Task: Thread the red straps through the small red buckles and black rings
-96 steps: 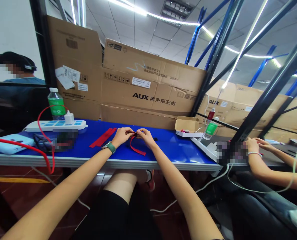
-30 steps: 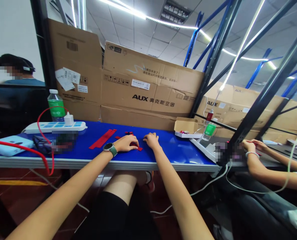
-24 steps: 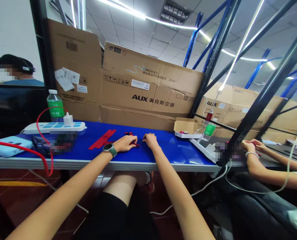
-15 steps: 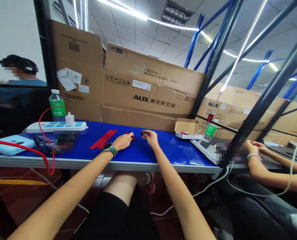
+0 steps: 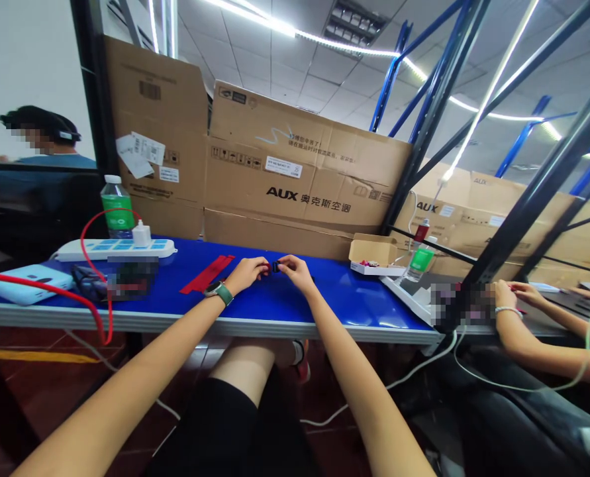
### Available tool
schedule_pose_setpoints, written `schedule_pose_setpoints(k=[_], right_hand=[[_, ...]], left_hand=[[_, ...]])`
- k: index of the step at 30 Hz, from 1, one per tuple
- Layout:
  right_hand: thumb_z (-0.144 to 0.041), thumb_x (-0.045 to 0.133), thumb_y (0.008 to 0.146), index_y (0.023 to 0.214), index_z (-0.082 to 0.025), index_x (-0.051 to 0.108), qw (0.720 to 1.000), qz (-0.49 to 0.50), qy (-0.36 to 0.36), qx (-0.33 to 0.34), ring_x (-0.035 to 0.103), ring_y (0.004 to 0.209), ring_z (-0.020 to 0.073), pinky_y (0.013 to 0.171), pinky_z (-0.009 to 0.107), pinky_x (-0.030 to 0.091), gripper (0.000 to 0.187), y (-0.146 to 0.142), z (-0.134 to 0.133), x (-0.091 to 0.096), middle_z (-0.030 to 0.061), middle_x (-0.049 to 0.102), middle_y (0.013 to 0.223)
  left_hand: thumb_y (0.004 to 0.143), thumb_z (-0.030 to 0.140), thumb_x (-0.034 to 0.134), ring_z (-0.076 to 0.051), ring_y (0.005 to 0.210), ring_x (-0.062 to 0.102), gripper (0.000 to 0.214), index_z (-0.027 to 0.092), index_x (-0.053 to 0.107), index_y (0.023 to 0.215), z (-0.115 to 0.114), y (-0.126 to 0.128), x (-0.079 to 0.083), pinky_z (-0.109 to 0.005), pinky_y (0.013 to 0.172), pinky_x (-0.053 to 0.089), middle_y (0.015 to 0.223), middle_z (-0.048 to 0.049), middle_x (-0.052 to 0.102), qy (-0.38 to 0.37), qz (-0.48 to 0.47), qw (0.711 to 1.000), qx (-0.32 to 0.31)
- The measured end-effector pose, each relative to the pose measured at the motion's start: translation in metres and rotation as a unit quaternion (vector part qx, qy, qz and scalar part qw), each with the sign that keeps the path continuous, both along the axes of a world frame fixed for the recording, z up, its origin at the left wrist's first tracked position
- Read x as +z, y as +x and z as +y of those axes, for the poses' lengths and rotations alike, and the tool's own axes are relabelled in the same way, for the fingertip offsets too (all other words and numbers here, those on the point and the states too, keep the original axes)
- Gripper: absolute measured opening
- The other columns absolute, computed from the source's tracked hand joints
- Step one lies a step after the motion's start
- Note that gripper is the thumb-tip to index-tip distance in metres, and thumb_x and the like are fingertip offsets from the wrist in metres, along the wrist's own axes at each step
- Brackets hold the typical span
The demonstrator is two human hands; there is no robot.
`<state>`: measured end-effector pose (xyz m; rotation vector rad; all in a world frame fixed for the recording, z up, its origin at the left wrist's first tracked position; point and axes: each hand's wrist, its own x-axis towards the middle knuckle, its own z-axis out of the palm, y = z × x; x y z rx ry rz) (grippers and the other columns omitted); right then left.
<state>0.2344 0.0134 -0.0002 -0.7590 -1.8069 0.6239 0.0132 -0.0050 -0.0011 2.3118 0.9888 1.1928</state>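
Observation:
Over the blue tabletop, my left hand, with a watch at its wrist, pinches a small red piece that its fingers mostly cover. Close to its right, my right hand is closed on a small black piece, too small to name surely. The two pieces are nearly together between my fingertips; I cannot tell whether they touch. Flat red fabric strips lie side by side on the table, left of my left hand.
Left on the table are a power strip with a plugged-in charger, a green-labelled bottle, a light blue device and a red cable. An open small box stands right. Cardboard walls the back. A co-worker's hands work at right.
My left hand has risen slightly off the table with the red piece. My right hand has moved left, bringing the black piece close to the red one.

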Motion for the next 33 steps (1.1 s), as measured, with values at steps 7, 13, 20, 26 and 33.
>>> schedule_pose_setpoints(k=[7, 13, 20, 26, 33], right_hand=[[-0.046, 0.070, 0.078, 0.094, -0.019, 0.067, 0.999, -0.008, -0.024, 0.020, 0.062, 0.064, 0.0146, 0.065, 0.027, 0.051, 0.032, -0.005, 0.000, -0.003, 0.0021, 0.069, 0.079], [-0.045, 0.070, 0.077, 0.092, -0.019, 0.065, 0.999, -0.001, -0.040, 0.028, 0.061, 0.060, 0.0139, 0.057, 0.025, 0.050, 0.030, -0.009, -0.002, -0.004, 0.0017, 0.067, 0.077], [-0.038, 0.064, 0.080, 0.095, -0.023, 0.057, 1.000, -0.013, -0.020, -0.003, 0.059, 0.054, 0.0127, 0.053, 0.023, 0.050, 0.023, -0.012, -0.012, -0.002, -0.0027, 0.064, 0.071], [-0.037, 0.058, 0.084, 0.092, -0.024, 0.057, 0.996, -0.073, 0.018, -0.052, 0.059, 0.058, 0.0123, 0.056, 0.022, 0.049, 0.016, -0.015, -0.019, 0.000, -0.0013, 0.065, 0.079], [-0.027, 0.050, 0.089, 0.097, -0.024, 0.066, 0.987, -0.134, 0.075, -0.044, 0.064, 0.077, 0.0151, 0.078, 0.025, 0.050, 0.018, -0.016, -0.024, 0.003, -0.0005, 0.070, 0.084]], left_hand=[[0.091, 0.034, 0.052, -0.015, 0.061, 0.063, 0.024, 0.018, 0.069, 0.089, -0.004, 0.001, 0.003, -0.024, 0.062, 0.047, 0.079, -0.0025, 0.072, -0.016, -0.001, 1.000, -0.018], [0.090, 0.031, 0.048, -0.015, 0.063, 0.061, 0.023, 0.017, 0.066, 0.087, -0.005, 0.005, 0.003, -0.025, 0.064, 0.047, 0.078, -0.0030, 0.070, -0.025, 0.011, 0.999, -0.038], [0.089, 0.039, 0.052, -0.016, 0.064, 0.063, 0.027, 0.017, 0.067, 0.087, -0.004, 0.005, 0.003, -0.025, 0.064, 0.049, 0.078, -0.0037, 0.071, -0.041, -0.005, 0.999, -0.012], [0.088, 0.042, 0.053, -0.017, 0.063, 0.063, 0.028, 0.018, 0.067, 0.083, -0.003, 0.004, 0.002, -0.026, 0.063, 0.050, 0.075, -0.0033, 0.071, -0.047, -0.005, 0.999, -0.004], [0.087, 0.042, 0.054, -0.016, 0.060, 0.063, 0.028, 0.018, 0.065, 0.080, -0.003, 0.005, 0.001, -0.027, 0.061, 0.049, 0.073, -0.0038, 0.071, -0.053, -0.008, 0.998, -0.013]])
